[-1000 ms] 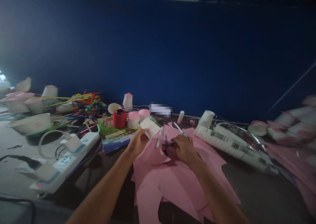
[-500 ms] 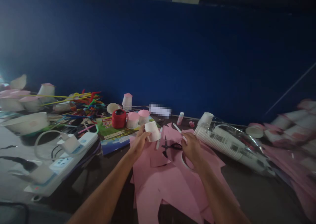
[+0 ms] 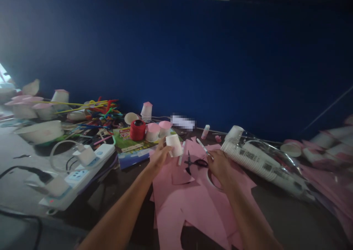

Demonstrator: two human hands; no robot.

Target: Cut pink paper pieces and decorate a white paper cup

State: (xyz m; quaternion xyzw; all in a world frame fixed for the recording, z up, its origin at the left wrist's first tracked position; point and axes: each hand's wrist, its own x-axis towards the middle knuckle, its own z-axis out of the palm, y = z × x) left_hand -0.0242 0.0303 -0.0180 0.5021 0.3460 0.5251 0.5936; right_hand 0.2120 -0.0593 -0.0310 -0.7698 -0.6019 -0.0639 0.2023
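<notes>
My left hand is closed around a white paper cup, which is held tilted above pink paper. The fingers of my right hand are closed on the lower end of a slim white pen, its other end pointing up and left. Black scissors lie with blades apart on the paper between my hands. Beside the cup is a second slim white stick. A roll of tape rests partly under my right hand.
A red thread spool and pink-topped cups stand on a colourful packet. At left are a power strip, a bowl and pipe cleaners. Bagged stacked cups lie right. A blue wall rises behind.
The view has shifted, so most things appear slightly further right. My left hand still holds the cup and my right hand the pen, with little other movement.
</notes>
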